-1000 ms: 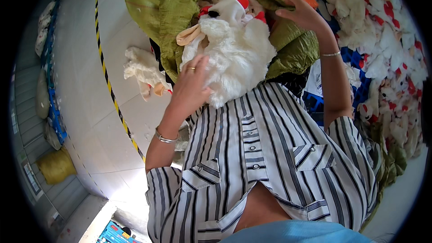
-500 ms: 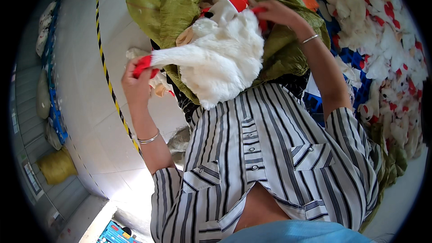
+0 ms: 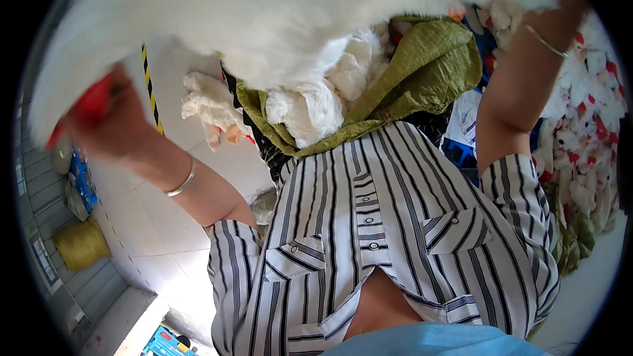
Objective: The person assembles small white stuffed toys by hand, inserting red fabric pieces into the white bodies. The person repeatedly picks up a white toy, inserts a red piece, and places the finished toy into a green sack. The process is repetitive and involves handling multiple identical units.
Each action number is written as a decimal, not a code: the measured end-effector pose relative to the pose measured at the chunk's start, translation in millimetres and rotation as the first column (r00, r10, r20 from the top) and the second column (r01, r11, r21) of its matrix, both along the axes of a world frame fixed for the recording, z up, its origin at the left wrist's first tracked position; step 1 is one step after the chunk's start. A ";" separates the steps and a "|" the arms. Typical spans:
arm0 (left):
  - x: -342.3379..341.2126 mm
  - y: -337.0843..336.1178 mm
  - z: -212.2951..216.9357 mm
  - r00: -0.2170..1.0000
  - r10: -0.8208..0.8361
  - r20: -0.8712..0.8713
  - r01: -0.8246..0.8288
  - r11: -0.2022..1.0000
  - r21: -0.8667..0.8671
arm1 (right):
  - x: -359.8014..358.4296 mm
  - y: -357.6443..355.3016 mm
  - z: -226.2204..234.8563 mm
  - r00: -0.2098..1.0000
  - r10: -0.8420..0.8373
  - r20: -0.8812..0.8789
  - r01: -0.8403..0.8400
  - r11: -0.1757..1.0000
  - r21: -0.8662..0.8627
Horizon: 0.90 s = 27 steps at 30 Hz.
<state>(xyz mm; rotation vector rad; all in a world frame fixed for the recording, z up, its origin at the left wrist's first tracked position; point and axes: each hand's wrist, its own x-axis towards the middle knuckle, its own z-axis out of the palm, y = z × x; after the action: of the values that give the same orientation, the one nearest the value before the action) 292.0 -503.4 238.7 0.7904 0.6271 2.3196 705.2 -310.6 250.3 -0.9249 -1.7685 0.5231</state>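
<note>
A white furry plush skin (image 3: 257,13) with red ends is stretched wide across the top of the head view, close up and blurred. My left hand (image 3: 112,115) is closed round a red end of it at the left. At the upper right my right hand (image 3: 570,10) has hold of the opposite end, its fingers partly hidden and smeared by motion. Below the raised skin, an olive-green sack (image 3: 435,72) lies open before my body. More white plush pieces (image 3: 310,112) bulge from its mouth.
A heap of white and red plush skins (image 3: 583,135) lies at the right. Beside the sack, another plush piece (image 3: 211,102) rests on the pale floor, near yellow-and-black tape (image 3: 150,86). A yellow roll (image 3: 82,244) stands at the far left.
Both hands have risen and spread apart, lifting the white plush skin off the sack and up towards the camera. Plush pieces in the sack are now uncovered.
</note>
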 end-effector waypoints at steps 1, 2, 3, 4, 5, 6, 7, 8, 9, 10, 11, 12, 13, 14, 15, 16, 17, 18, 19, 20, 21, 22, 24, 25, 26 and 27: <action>11.7 5.8 -5.2 0.985 -0.025 -0.171 -0.004 0.987 -0.163 | -3.9 1.5 -11.3 0.992 -0.042 0.123 0.049 0.997 -0.058; 20.6 15.3 -20.8 0.941 -0.077 -0.329 -0.032 0.948 -0.315 | -8.7 0.4 -22.5 0.975 -0.060 0.216 0.083 0.992 -0.099; 28.3 28.9 -43.7 0.872 -0.163 -0.462 -0.075 0.888 -0.455 | -13.2 -3.6 -35.1 0.958 -0.073 0.278 0.112 0.986 -0.127; 37.8 38.4 -56.6 0.782 -0.266 -0.564 -0.132 0.813 -0.567 | -17.4 -12.9 -38.0 0.941 -0.092 0.325 0.143 0.980 -0.136; 46.6 36.0 -62.3 0.716 -0.352 -0.603 -0.100 0.803 -0.587 | -24.4 -16.3 -49.6 0.950 -0.062 0.307 0.113 0.982 -0.150; 54.7 34.1 -67.3 0.645 -0.433 -0.630 -0.064 0.791 -0.609 | -32.9 -23.3 -57.9 0.957 -0.034 0.287 0.076 0.988 -0.136; 64.1 32.8 -72.4 0.655 -0.434 -0.619 -0.047 0.793 -0.607 | -46.0 -28.0 -74.5 0.980 0.059 0.192 -0.064 0.998 0.017; 77.0 38.9 -78.1 0.664 -0.451 -0.596 0.001 0.798 -0.602 | -52.5 -33.8 -83.4 0.982 0.139 0.125 -0.161 0.970 0.182; 87.4 43.5 -82.0 0.672 -0.467 -0.574 0.049 0.802 -0.595 | -56.9 -40.0 -89.2 0.975 0.169 0.143 -0.192 0.968 0.161; 95.2 45.0 -83.6 0.674 -0.468 -0.572 0.046 0.799 -0.600 | -60.3 -45.9 -94.3 0.967 0.202 0.156 -0.224 0.965 0.137; 102.0 46.1 -86.6 0.675 -0.471 -0.568 0.050 0.798 -0.601 | -62.8 -52.4 -98.0 0.958 0.228 0.172 -0.249 0.962 0.114; 107.1 46.8 -88.8 0.676 -0.473 -0.565 0.054 0.796 -0.603 | -66.0 -59.3 -99.7 0.951 0.276 0.136 -0.288 0.955 0.073; 110.6 48.1 -88.4 0.661 -0.479 -0.578 0.068 0.806 -0.589 | -70.0 -66.1 -102.8 0.941 0.325 0.094 -0.329 0.944 0.033; 114.2 49.1 -86.3 0.661 -0.463 -0.590 0.063 0.818 -0.572 | -74.2 -72.0 -103.8 0.927 0.372 0.051 -0.372 0.928 -0.003; 117.8 49.9 -84.7 0.662 -0.448 -0.601 0.057 0.830 -0.555 | -78.2 -75.9 -105.9 0.917 0.396 0.043 -0.398 0.916 0.046; 121.0 49.6 -81.8 0.663 -0.431 -0.612 0.050 0.842 -0.538 | -81.8 -80.7 -106.5 0.930 0.367 -0.003 -0.367 0.930 -0.010; 124.1 47.6 -77.8 0.653 -0.424 -0.627 0.032 0.844 -0.536 | -85.4 -86.2 -106.9 0.942 0.334 -0.047 -0.336 0.939 -0.067; 127.1 44.5 -73.5 0.643 -0.417 -0.643 0.015 0.845 -0.534 | -89.7 -91.7 -106.7 0.951 0.297 -0.089 -0.306 0.944 -0.125; 129.0 42.1 -69.6 0.632 -0.409 -0.659 -0.002 0.849 -0.529 | -96.4 -96.6 -103.7 0.949 0.263 -0.175 -0.293 0.938 -0.185; 130.1 40.4 -68.6 0.622 -0.416 -0.663 0.033 0.860 -0.509 | -99.5 -99.2 -103.5 0.941 0.315 -0.120 -0.333 0.924 -0.186; 130.7 38.5 -68.3 0.612 -0.423 -0.668 0.069 0.870 -0.488 | -102.1 -102.0 -104.4 0.928 0.366 -0.065 -0.372 0.909 -0.190; 129.7 36.7 -68.3 0.604 -0.428 -0.672 0.104 0.879 -0.466 | -104.5 -104.7 -104.6 0.909 0.417 -0.008 -0.411 0.891 -0.196; 124.8 34.8 -66.1 0.615 -0.363 -0.700 0.074 0.910 -0.407 | -107.5 -112.4 -99.6 0.907 0.404 -0.114 -0.420 0.877 -0.232; 121.9 35.0 -66.1 0.620 -0.330 -0.712 0.061 0.925 -0.376 | -108.2 -114.5 -100.5 0.911 0.375 -0.175 -0.408 0.881 -0.239; 119.1 36.7 -67.0 0.657 -0.276 -0.702 0.028 0.939 -0.343 | -109.0 -116.5 -101.7 0.910 0.343 -0.235 -0.397 0.884 -0.246; 116.2 39.2 -68.5 0.690 -0.221 -0.689 -0.006 0.951 -0.311 | -110.2 -117.1 -104.2 0.909 0.344 -0.236 -0.390 0.902 -0.187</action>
<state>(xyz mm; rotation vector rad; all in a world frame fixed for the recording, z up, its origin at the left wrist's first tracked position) 408.2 -464.2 170.2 1.5596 1.1858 1.6799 595.0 -427.7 146.1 -0.6616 -1.7287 1.0496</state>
